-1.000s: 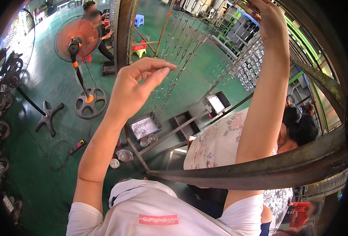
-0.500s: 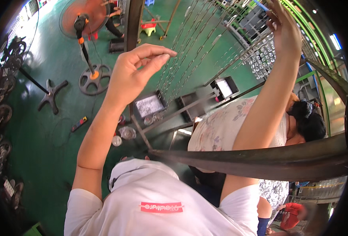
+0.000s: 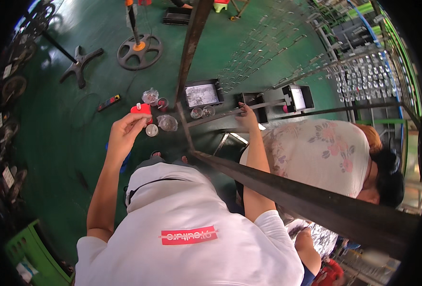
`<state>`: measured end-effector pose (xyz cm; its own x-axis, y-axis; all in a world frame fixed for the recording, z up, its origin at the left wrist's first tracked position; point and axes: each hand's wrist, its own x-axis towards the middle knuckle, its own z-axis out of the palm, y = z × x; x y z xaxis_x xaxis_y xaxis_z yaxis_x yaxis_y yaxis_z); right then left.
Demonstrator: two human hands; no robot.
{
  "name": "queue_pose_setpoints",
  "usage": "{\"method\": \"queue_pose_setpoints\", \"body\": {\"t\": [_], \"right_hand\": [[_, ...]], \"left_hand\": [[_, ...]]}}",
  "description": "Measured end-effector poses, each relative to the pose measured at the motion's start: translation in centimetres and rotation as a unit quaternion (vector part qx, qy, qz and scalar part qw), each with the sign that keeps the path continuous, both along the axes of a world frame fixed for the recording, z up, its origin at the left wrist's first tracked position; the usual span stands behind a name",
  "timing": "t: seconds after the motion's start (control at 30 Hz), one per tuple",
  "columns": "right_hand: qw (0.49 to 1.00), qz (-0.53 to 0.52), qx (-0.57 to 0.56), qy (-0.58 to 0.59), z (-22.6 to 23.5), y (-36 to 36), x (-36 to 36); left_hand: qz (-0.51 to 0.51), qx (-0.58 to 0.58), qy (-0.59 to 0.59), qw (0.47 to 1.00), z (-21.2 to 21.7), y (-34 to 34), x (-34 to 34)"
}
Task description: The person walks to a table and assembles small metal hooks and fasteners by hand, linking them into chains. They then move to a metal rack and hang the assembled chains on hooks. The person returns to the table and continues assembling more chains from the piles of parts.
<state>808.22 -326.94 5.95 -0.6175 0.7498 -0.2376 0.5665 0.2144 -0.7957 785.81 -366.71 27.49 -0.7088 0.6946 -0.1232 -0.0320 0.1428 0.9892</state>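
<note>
My left hand (image 3: pixel 125 136) is raised on the left, thumb and fingers pressed together. Whatever lies in the pinch is too small to make out. Just past its fingertips shows a red object (image 3: pixel 141 112); I cannot tell whether they touch. My right hand (image 3: pixel 247 117) reaches forward beside a thin metal bar (image 3: pixel 216 117), close to a dark tray (image 3: pixel 254 100). Its fingers are partly hidden and blurred. Two clear round containers (image 3: pixel 202 112) and a black tray with a pale lining and small parts (image 3: pixel 203 94) are between my hands. Hanging metal chains (image 3: pixel 261 45) are farther off.
A dark metal post (image 3: pixel 192 52) and a thick beam (image 3: pixel 287 190) cross in front of me. A person in a floral top (image 3: pixel 320 148) bends at my right. Clear bags (image 3: pixel 167 123), a round lid (image 3: pixel 152 130) and a power strip (image 3: pixel 108 103) lie low on the left.
Both hands have come down, the right one from high on the right to beside the bar. My view has tilted lower, and the left hand has left the chains.
</note>
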Motion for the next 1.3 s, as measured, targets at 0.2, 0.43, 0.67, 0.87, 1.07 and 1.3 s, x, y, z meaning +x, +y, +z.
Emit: {"method": "queue_pose_setpoints", "body": {"t": [0.2, 0.43, 0.67, 0.87, 1.07, 1.3], "right_hand": [[0.992, 0.016, -0.035, 0.118, -2.8, -0.6, -3.5], [0.972, -0.035, -0.09, 0.212, -5.2, -1.8, -5.7], [0.975, -0.05, -0.04, 0.211, -4.7, -4.5, -5.7], [0.976, -0.072, -0.046, 0.202, -5.8, -5.9, -4.4], [0.973, -0.07, -0.088, 0.204, -6.7, -5.7, -3.7], [0.979, -0.076, -0.069, 0.179, -5.1, -6.0, -3.8]], "left_hand": [[0.06, -0.061, -0.013, 0.996, -1.4, -3.8, 1.8], [0.083, -0.085, -0.028, 0.993, -2.0, -5.1, 3.1], [0.086, -0.093, -0.032, 0.991, -2.6, -5.5, 3.2], [0.078, -0.105, -0.023, 0.991, -3.2, -5.8, 3.3], [0.078, -0.084, -0.047, 0.992, -3.5, -6.0, 3.9], [0.022, -0.121, 0.012, 0.992, -5.2, -2.9, 3.9]]}}
